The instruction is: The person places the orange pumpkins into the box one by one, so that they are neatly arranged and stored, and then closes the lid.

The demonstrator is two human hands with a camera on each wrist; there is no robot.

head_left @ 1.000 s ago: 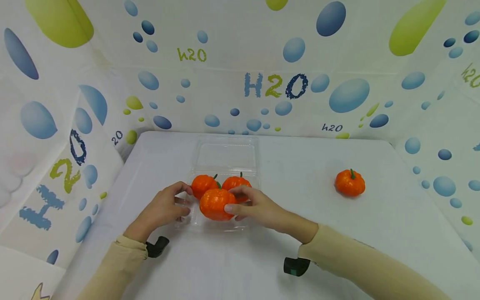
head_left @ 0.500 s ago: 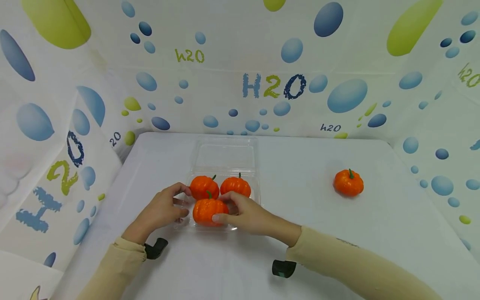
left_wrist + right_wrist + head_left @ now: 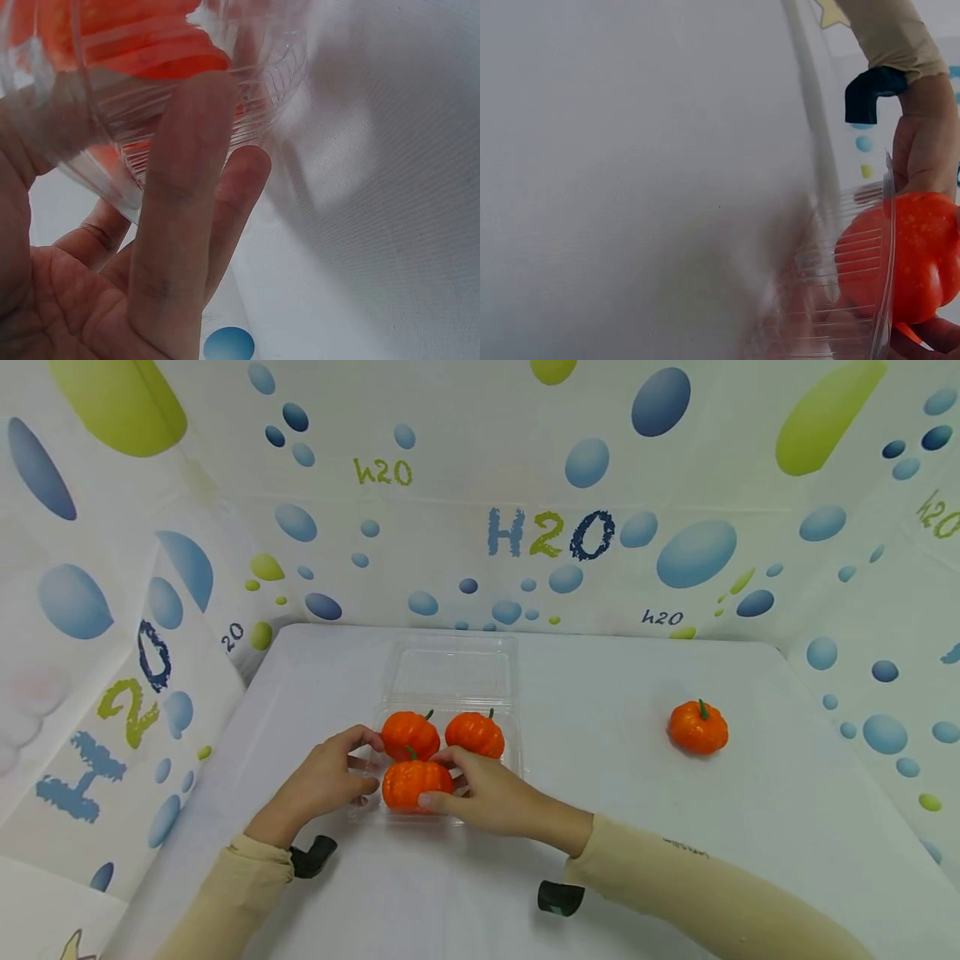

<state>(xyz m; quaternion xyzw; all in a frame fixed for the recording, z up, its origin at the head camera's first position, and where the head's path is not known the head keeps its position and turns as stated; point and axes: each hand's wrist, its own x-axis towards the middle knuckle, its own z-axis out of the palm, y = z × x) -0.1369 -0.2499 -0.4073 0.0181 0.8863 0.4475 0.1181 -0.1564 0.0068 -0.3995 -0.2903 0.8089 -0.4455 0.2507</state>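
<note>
Currently, the right hand [image 3: 487, 792] grips an orange mini pumpkin [image 3: 412, 787] in the lower left of a clear plastic clamshell container [image 3: 453, 672], near the frame's centre. Two more pumpkins [image 3: 410, 735] sit just above it. The left hand [image 3: 326, 778], fingers spread, touches the container's left side. Another pumpkin [image 3: 698, 728] lies centre-right on the table [image 3: 600, 727].

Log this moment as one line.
left hand: at clear container; two pumpkins: inside; right hand: holds front pumpkin; lone pumpkin: on table
</note>
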